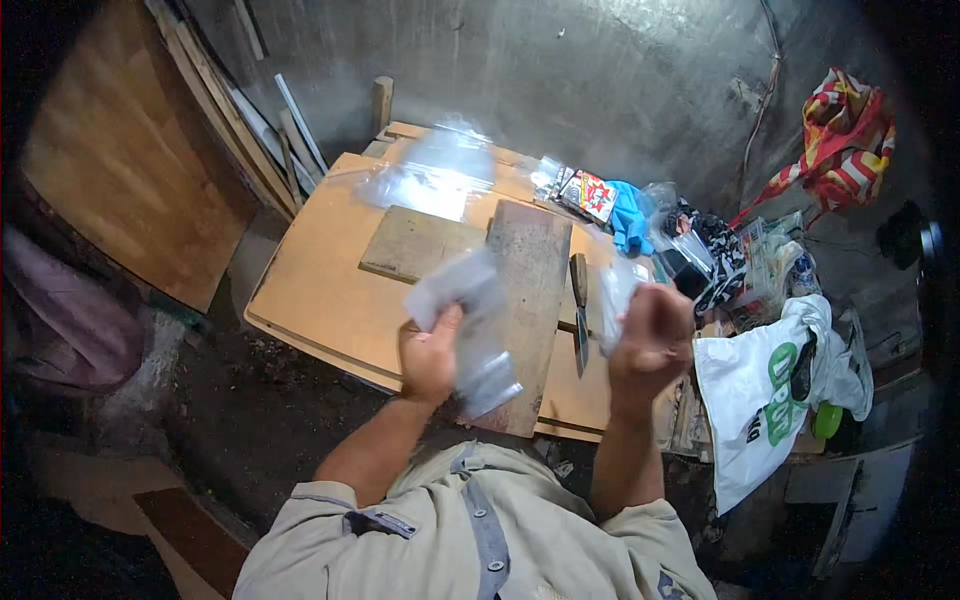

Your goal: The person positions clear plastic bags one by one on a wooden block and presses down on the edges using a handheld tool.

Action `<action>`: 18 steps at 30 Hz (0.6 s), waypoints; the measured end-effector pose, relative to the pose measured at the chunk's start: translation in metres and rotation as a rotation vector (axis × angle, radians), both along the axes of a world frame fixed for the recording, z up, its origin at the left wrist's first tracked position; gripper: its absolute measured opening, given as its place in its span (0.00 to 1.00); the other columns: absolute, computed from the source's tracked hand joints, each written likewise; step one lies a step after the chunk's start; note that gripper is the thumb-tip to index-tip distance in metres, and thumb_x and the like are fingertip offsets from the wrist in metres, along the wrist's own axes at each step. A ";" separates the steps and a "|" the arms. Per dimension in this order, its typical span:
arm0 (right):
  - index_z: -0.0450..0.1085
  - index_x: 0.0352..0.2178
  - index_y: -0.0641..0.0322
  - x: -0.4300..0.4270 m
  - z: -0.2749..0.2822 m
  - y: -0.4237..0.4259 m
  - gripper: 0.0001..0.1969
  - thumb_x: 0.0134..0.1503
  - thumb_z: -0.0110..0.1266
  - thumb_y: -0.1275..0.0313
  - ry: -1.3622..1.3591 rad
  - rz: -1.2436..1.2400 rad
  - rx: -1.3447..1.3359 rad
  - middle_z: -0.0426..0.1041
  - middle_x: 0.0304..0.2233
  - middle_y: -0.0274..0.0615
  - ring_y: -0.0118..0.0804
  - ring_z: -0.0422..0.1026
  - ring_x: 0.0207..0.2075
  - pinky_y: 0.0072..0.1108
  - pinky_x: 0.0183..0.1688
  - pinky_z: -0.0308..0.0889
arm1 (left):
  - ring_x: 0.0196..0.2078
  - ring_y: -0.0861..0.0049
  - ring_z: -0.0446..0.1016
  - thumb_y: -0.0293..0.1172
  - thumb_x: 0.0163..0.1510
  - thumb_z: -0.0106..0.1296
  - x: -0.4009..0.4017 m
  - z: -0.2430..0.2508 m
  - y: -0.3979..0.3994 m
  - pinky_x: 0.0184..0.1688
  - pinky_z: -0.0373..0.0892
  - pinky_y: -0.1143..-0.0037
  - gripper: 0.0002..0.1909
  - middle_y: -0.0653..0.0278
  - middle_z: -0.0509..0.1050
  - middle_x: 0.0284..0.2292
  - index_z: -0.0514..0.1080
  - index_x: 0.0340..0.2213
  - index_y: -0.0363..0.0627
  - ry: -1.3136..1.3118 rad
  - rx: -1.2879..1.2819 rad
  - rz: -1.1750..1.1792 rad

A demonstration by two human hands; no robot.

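Note:
My left hand (431, 352) grips a translucent plastic bag (484, 319), thumb on top, above a long worn wooden board (534, 285). To the right, my right hand (651, 337) is raised with its fingers curled and blurred by motion. Clear plastic (616, 289) shows just beside its fingers; whether the hand holds it cannot be made out. Between the hands lies a knife (580, 311) with a wooden handle, its blade pointing toward me. A shorter wooden board (420, 241) rests left of the long one. Behind it, shiny clear plastic bags (442, 176) are piled on the table.
The tan wooden table (322, 277) stands near a grey wall (465, 67). A blue cloth (630, 217), printed packets (589, 193) and assorted plastic items crowd its right side. A white plastic bag (739, 405) hangs at the right edge. Wooden planks (225, 112) lean at left.

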State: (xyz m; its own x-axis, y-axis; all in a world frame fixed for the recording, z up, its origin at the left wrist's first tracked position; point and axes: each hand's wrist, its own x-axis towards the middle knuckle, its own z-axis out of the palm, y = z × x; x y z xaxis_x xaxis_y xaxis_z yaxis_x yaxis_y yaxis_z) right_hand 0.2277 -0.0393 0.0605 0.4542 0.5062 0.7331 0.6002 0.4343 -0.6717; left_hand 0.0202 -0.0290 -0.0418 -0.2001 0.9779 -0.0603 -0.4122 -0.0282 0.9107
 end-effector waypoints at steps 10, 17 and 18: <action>0.69 0.33 0.66 -0.082 -0.027 -0.010 0.08 0.50 0.56 0.79 -0.386 0.324 -0.199 0.72 0.25 0.45 0.39 0.72 0.22 0.24 0.25 0.68 | 0.38 0.77 0.74 0.28 0.60 0.46 0.033 0.034 -0.021 0.41 0.70 0.76 0.10 0.64 0.75 0.36 0.72 0.40 0.38 -0.394 0.045 -0.265; 0.69 0.40 0.70 -0.088 -0.029 -0.012 0.12 0.53 0.52 0.77 -0.333 0.390 -0.252 0.72 0.29 0.50 0.44 0.72 0.30 0.27 0.31 0.68 | 0.36 0.72 0.75 0.36 0.63 0.38 0.017 0.032 -0.018 0.39 0.72 0.76 0.19 0.60 0.74 0.37 0.65 0.48 0.34 0.578 0.583 -0.027; 0.69 0.41 0.70 -0.088 -0.030 -0.012 0.13 0.53 0.52 0.78 -0.313 0.391 -0.272 0.72 0.30 0.51 0.45 0.72 0.30 0.28 0.32 0.68 | 0.36 0.72 0.75 0.37 0.63 0.38 0.018 0.035 -0.018 0.39 0.72 0.76 0.19 0.61 0.74 0.37 0.65 0.48 0.34 0.875 0.731 0.124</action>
State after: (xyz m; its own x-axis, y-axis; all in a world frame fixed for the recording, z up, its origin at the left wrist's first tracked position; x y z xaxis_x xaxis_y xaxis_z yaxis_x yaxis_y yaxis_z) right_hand 0.1395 -0.0508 0.0301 -0.0229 0.7826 0.6221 0.6180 0.5002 -0.6065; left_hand 0.0383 -0.0468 -0.0072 0.0089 0.6921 0.7217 0.3968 -0.6650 0.6328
